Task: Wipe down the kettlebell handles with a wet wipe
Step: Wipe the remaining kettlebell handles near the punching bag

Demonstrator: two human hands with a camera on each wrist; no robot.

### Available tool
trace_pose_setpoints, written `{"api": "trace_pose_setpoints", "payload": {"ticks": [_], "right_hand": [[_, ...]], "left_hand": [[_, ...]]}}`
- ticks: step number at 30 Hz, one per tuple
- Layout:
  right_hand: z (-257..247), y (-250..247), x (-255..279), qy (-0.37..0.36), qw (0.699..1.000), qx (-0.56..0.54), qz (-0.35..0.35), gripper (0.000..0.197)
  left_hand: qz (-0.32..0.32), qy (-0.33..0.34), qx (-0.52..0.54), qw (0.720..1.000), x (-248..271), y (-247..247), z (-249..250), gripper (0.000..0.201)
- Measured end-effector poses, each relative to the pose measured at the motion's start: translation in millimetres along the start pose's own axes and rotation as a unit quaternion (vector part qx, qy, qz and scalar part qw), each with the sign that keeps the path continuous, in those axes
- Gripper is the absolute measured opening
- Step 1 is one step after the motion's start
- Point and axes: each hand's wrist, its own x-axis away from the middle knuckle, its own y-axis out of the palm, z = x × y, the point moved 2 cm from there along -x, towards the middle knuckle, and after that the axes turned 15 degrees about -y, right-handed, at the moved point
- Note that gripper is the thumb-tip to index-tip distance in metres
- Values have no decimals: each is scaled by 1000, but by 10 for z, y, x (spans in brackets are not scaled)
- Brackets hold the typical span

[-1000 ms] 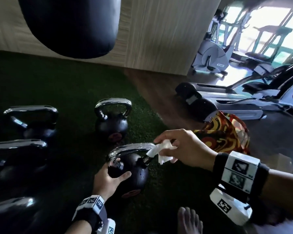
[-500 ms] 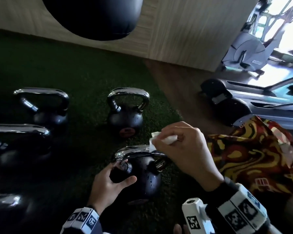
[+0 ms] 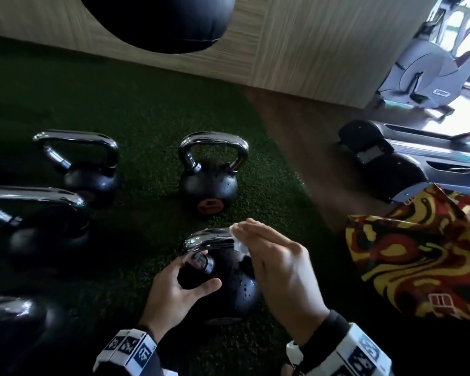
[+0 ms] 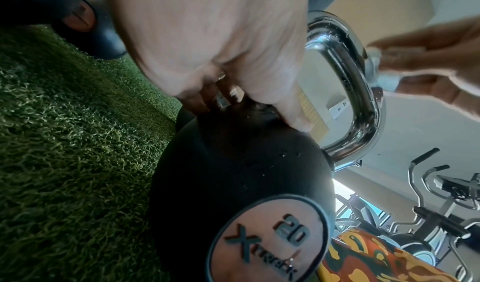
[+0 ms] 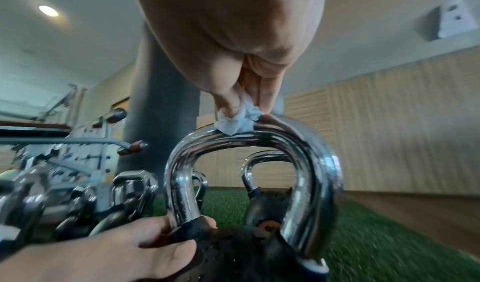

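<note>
A black kettlebell (image 3: pixel 234 283) with a chrome handle (image 3: pixel 209 240) stands on the green turf close in front of me. My left hand (image 3: pixel 198 272) grips it where the handle's left post meets the ball, thumb on the near side. My right hand (image 3: pixel 244 234) pinches a crumpled white wet wipe (image 3: pixel 235 227) and holds it against the top of the handle. In the right wrist view the wipe (image 5: pixel 236 122) sits on the handle's crown (image 5: pixel 259 141). The left wrist view shows the ball's "20" label (image 4: pixel 267 241) and water drops on the handle (image 4: pixel 355 93).
Another kettlebell (image 3: pixel 209 175) stands just behind, and several more (image 3: pixel 87 164) line the left side. A black punching bag (image 3: pixel 160 20) hangs above. My knee in patterned shorts (image 3: pixel 423 253) is at the right, with a treadmill (image 3: pixel 391 158) and a wood-panel wall (image 3: pixel 310 50) beyond.
My right hand carried the wipe from the handle's right end up onto its top and left along it. My left hand kept its grip. The head view swung left and down.
</note>
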Motion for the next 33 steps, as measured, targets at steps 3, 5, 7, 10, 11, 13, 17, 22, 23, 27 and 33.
{"api": "trace_pose_setpoints", "payload": {"ticks": [3, 5, 7, 10, 11, 13, 17, 22, 23, 27, 33], "right_hand": [[172, -165, 93, 52, 997, 1, 60, 37], [208, -189, 101, 51, 996, 12, 66, 37], [142, -103, 117, 29, 998, 26, 48, 42], [100, -38, 191, 35, 996, 28, 81, 41], [139, -61, 216, 56, 992, 20, 111, 39], [269, -126, 272, 147, 974, -22, 172, 30], [465, -128, 420, 302, 932, -87, 179, 19], [576, 46, 641, 391, 868, -195, 235, 25], [593, 99, 674, 428, 829, -262, 245, 25], [584, 195, 704, 478, 759, -365, 248, 24], [631, 309, 791, 499, 766, -366, 170, 23]], "left_hand": [[1, 3, 6, 1000, 11, -4, 5, 68], [-1, 1, 7, 1000, 9, -4, 2, 67], [-3, -2, 6, 1000, 14, -1, -6, 62], [-10, -15, 12, 1000, 7, 6, -14, 56], [-11, -16, 12, 1000, 9, 6, -14, 57], [-12, -16, 13, 1000, 16, 2, -9, 62], [-6, -26, 5, 1000, 31, -2, 16, 55], [4, -26, -2, 1000, 32, 4, 3, 57], [6, -28, 2, 1000, 32, 4, -12, 58], [7, -47, 25, 999, 18, 11, -40, 66], [1, -72, 42, 997, 30, 12, 11, 66]]}}
